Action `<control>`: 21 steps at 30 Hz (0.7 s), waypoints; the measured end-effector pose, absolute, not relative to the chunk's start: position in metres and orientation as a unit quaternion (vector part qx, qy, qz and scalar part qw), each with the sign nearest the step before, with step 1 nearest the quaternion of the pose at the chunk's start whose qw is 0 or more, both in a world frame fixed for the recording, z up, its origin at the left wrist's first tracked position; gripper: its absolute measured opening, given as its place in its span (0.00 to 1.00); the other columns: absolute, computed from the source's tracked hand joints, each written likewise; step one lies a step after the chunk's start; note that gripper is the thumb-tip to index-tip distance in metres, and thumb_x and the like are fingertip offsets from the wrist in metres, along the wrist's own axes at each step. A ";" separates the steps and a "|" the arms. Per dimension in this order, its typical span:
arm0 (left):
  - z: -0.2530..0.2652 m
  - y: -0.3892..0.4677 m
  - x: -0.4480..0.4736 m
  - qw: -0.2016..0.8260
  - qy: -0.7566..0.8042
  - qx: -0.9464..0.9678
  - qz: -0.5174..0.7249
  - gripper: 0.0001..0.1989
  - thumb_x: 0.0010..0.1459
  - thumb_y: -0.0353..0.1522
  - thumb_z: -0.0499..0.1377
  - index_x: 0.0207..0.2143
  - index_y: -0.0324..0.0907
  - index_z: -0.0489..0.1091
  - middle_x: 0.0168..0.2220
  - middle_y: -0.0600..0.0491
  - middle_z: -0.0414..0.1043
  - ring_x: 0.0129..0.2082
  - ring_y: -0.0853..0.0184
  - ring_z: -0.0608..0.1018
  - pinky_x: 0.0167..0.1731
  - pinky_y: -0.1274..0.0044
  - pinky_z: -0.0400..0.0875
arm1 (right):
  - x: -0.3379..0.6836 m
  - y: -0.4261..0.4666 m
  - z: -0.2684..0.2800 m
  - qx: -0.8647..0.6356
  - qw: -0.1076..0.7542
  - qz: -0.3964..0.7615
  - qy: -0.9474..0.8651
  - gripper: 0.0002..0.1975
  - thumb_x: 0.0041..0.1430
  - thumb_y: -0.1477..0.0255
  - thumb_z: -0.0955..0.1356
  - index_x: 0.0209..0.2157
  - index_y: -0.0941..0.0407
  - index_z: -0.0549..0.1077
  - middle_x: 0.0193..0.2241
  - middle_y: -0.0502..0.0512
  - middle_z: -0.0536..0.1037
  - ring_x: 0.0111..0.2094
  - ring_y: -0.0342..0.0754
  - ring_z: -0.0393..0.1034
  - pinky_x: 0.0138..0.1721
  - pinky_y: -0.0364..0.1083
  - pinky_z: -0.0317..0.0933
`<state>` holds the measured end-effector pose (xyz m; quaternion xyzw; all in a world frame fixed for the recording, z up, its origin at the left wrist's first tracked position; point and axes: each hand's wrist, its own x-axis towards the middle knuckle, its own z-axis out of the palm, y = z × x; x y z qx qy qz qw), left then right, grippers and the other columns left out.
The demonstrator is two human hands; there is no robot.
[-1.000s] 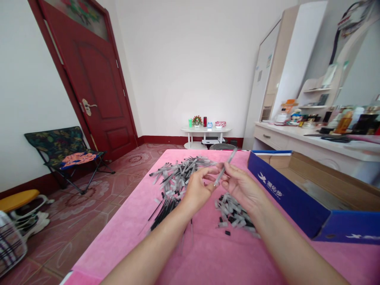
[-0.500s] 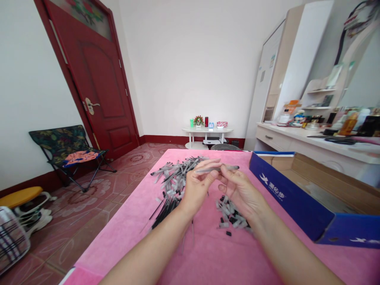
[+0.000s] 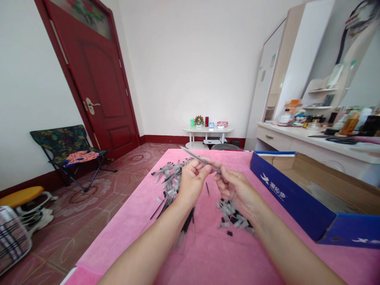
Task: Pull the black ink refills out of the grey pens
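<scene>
My left hand (image 3: 194,176) pinches the middle of a slim grey pen barrel (image 3: 200,159), its pale pointed tip slanting up to the left. The fingertips of my right hand (image 3: 234,183) are closed on the barrel's other end and partly hide it. Beyond my left hand lies a heap of translucent pen barrels (image 3: 169,174) with dark ends. Thin dark pen refills (image 3: 187,223) spread beside and partly behind my left forearm. Small black and clear pen caps (image 3: 233,213) are piled below my right hand.
A pink cloth (image 3: 208,253) covers the table. At its right stands an open blue shoebox (image 3: 291,198). One loose refill (image 3: 207,189) lies between the piles. Beyond are a small white table (image 3: 204,130), a folding chair (image 3: 68,150) and a cluttered dresser (image 3: 311,138).
The pen barrel has swung from nearly level to a slant, its tip now up and left, well past my left hand. Its dark end no longer sticks out past my right fingers.
</scene>
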<state>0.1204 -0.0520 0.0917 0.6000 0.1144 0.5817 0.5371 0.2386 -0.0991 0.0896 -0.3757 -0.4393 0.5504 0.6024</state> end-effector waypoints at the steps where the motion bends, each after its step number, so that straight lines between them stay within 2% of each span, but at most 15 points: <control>1: 0.092 -0.051 0.120 0.542 0.113 0.595 0.583 0.08 0.51 0.33 0.58 0.33 0.37 0.68 0.35 0.47 0.74 0.36 0.65 0.76 0.38 0.74 0.68 | 0.239 -0.099 0.090 -0.367 0.598 0.561 -0.439 0.17 0.51 0.57 0.65 0.27 0.59 0.70 0.15 0.46 0.61 0.14 0.35 0.48 0.14 0.37 0.44; 7: 0.090 -0.046 0.116 0.590 0.099 0.565 0.568 0.08 0.52 0.32 0.58 0.34 0.36 0.66 0.33 0.47 0.74 0.31 0.65 0.76 0.32 0.74 0.70 | 0.239 -0.099 0.087 -0.373 0.587 0.561 -0.449 0.17 0.51 0.60 0.65 0.23 0.60 0.70 0.14 0.46 0.61 0.14 0.34 0.48 0.15 0.37 0.41; 10: 0.088 -0.045 0.116 0.608 0.114 0.550 0.561 0.09 0.50 0.33 0.59 0.33 0.36 0.66 0.33 0.48 0.74 0.30 0.66 0.77 0.30 0.75 0.71 | 0.240 -0.098 0.084 -0.395 0.604 0.500 -0.478 0.16 0.51 0.61 0.66 0.22 0.61 0.71 0.15 0.48 0.64 0.14 0.34 0.49 0.15 0.37 0.41; 14: 0.087 -0.045 0.116 0.607 0.132 0.542 0.566 0.11 0.50 0.34 0.59 0.33 0.35 0.67 0.32 0.47 0.74 0.29 0.66 0.77 0.29 0.76 0.71 | 0.240 -0.099 0.084 -0.418 0.604 0.393 -0.553 0.15 0.50 0.63 0.67 0.19 0.60 0.71 0.16 0.50 0.67 0.16 0.36 0.53 0.18 0.39 0.47; 18: 0.090 -0.046 0.116 0.586 0.155 0.544 0.580 0.12 0.48 0.34 0.60 0.33 0.34 0.68 0.30 0.47 0.75 0.29 0.65 0.77 0.30 0.76 0.71 | 0.238 -0.101 0.089 -0.473 0.617 0.271 -0.568 0.11 0.45 0.66 0.70 0.20 0.59 0.71 0.16 0.48 0.69 0.17 0.38 0.57 0.19 0.39 0.51; 21: 0.092 -0.047 0.115 0.574 0.159 0.548 0.587 0.12 0.48 0.35 0.61 0.32 0.34 0.68 0.30 0.47 0.75 0.29 0.65 0.77 0.29 0.76 0.71 | 0.237 -0.101 0.090 -0.468 0.612 0.324 -0.550 0.13 0.46 0.63 0.69 0.21 0.59 0.70 0.17 0.49 0.69 0.16 0.38 0.59 0.18 0.39 0.53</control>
